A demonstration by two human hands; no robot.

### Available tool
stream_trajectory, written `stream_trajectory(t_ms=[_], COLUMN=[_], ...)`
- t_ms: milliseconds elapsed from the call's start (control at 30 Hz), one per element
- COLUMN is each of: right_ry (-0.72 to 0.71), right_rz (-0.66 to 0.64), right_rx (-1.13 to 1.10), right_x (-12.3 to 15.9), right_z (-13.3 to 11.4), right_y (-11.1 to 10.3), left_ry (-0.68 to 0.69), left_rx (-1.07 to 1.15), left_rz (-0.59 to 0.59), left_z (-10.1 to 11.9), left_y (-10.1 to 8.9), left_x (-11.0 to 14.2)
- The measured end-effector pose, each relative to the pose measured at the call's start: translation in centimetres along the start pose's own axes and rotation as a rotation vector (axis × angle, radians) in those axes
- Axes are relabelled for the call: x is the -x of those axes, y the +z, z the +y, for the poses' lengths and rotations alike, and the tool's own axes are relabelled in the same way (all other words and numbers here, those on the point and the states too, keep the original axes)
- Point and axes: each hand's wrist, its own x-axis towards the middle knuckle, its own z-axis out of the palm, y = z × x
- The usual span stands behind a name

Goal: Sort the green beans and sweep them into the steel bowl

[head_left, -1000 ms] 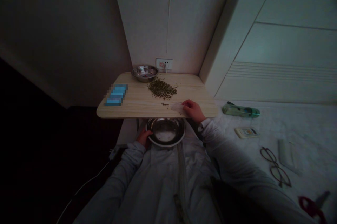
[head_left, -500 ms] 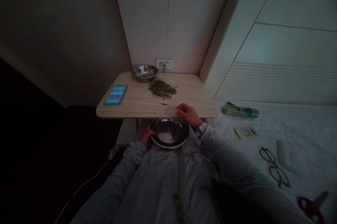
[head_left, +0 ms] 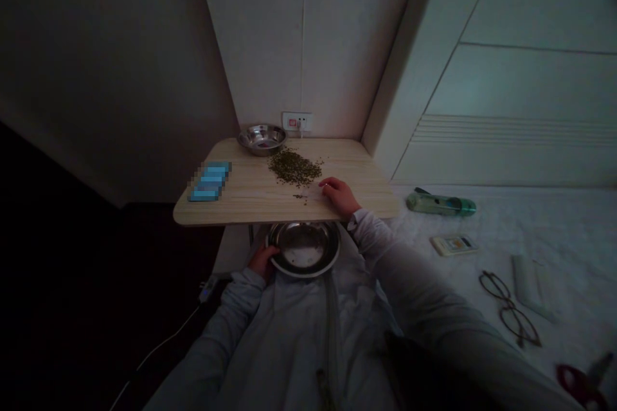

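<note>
My left hand [head_left: 263, 262] is closed on the left rim of a shiny metal bowl [head_left: 330, 249], held at my lap just below the table's front edge. A few specks lie inside it. Over the wooden table [head_left: 241, 210], my right hand [head_left: 341, 197] has its fingers pinched on a thin, clear plastic piece [head_left: 312, 191], faint in the dim light. Just left of those fingers is a small cluster of grains [head_left: 299, 196]. Farther back spreads a pile of small green grains [head_left: 294, 168], like mung beans. Behind it to the left stands a second metal bowl [head_left: 263, 141].
A blurred-out phone-like screen [head_left: 211, 182] lies on the table's left. A wall socket [head_left: 297, 121] is behind. On the white bed at right are a green case-like object [head_left: 440, 203], a phone-like device [head_left: 454, 244], eyeglasses [head_left: 509, 308], a pale case [head_left: 533, 285] and red-handled scissors [head_left: 581, 385].
My right hand has moved forward over the table with the clear piece, closer to the grain pile. My left hand still grips the bowl. The view has shifted slightly.
</note>
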Motion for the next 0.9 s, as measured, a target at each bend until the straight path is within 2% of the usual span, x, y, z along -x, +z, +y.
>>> stream_trajectory(t_ms=[267, 567, 900], right_ry=[-0.023, -0.021, -0.005], right_rz=[0.084, 0.054, 0.027], right_rx=[0.015, 0.110, 0.106], right_x=[0.29, 0.43, 0.22], right_z=[0.51, -0.23, -0.14], right_y=[-0.16, -0.09, 0.11], left_ry=[0.029, 0.008, -0.010], left_rx=[-0.022, -0.023, -0.030], left_rz=[-0.017, -0.006, -0.017], left_z=[-0.24, 0.13, -0.01], left_y=[-0.53, -0.28, -0.46], left_x=[-0.33, -0.09, -0.42])
